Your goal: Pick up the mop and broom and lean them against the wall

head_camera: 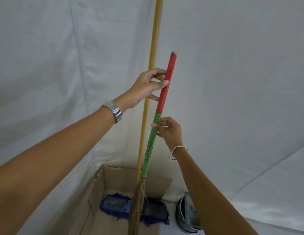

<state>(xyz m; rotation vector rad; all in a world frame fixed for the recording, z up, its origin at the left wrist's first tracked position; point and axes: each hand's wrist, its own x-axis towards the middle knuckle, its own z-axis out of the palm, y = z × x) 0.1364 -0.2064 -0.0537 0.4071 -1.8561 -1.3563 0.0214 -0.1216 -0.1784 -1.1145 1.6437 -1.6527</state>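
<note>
White sheeting (232, 65) lines the corner, a cardboard box (103, 182) below. Left hand (148, 85) and right hand (170, 131) loosely pinch the upright broom (163, 99); the mop (152, 56) leans behind, its top cut off

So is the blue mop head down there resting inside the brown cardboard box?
Yes, the blue fringed mop head lies on the floor of the open brown cardboard box, at the foot of its long yellow pole.
</note>
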